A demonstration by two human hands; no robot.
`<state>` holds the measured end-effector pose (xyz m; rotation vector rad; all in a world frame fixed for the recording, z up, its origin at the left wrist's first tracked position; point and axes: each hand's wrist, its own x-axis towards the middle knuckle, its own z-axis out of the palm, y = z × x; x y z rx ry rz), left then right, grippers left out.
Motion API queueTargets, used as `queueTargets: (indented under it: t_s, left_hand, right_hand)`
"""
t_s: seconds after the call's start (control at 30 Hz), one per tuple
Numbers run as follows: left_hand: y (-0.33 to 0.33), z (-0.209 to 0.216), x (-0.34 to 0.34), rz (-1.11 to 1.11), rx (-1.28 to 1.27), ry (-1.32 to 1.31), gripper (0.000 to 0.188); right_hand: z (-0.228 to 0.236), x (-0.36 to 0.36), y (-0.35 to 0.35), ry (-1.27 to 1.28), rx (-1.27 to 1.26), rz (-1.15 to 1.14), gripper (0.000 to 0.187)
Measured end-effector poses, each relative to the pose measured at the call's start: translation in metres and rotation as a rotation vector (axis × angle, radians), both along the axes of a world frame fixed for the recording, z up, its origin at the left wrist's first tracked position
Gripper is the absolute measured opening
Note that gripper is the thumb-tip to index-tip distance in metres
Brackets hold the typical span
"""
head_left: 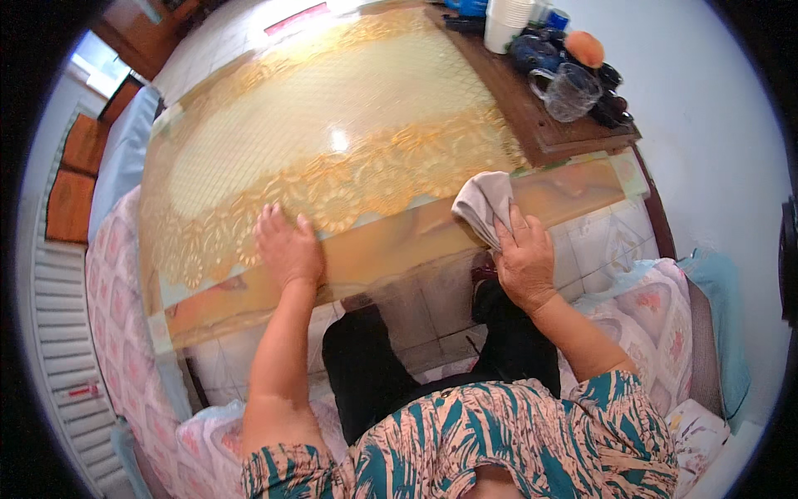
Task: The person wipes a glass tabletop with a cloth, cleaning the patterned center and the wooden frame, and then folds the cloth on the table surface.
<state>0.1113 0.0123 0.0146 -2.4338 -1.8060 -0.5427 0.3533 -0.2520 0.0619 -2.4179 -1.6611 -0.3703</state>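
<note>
Patterned shirt (pixel 449 428) nearest, the cloth (pixel 484 204) points lengthwise forward, slightly left.

The top (pixel 515 432) is short-sleeved, printed all over with jagged, streaky shapes in deep teal and pale peach. Its loose sleeves (pixel 615 407) carry the same print; past them, the forearms (pixel 278 366) and fingers (pixel 270 223) are bare. Beyond the top's front come plain black trousers (pixel 362 362).

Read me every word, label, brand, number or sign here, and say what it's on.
None can be read.
Gray cloth in the right hand: no lettering visible.
Gold floral table cover: flower and lattice patterns, no readable text.
Red strip at the top: too washed-out to tell.
</note>
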Motion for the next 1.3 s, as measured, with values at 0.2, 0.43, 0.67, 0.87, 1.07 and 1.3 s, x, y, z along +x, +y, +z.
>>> queueTargets:
  t_s: [0.2,0.43,0.67,0.87,1.07,1.3]
  left_hand:
    - [-0.003,0.003,0.012,-0.021,0.006,-0.064,0.052]
    - [-0.003,0.006,0.005,-0.01,0.034,-0.094,0.054]
    - [-0.001,0.005,0.001,-0.009,0.0,-0.136,0.055]
    - [-0.003,0.002,0.005,0.001,-0.032,-0.163,0.054]
    - [0.002,-0.011,0.002,-0.033,0.052,-0.44,0.053]
    - [0.0,-0.01,-0.036,-0.169,-0.077,-0.83,0.041]
  right_hand:
    - [-0.008,0.063,0.016,0.055,0.185,-0.031,0.043]
    - [-0.012,-0.034,0.122,0.298,0.155,0.187,0.05]
    - [-0.024,-0.087,0.14,0.164,0.111,0.304,0.051]
    - [-0.032,0.035,0.072,-0.001,0.054,-0.18,0.038]
    - [-0.028,-0.007,0.097,0.295,-0.046,-0.187,0.043]
    - [0.041,-0.106,0.15,0.204,-0.041,0.14,0.034]
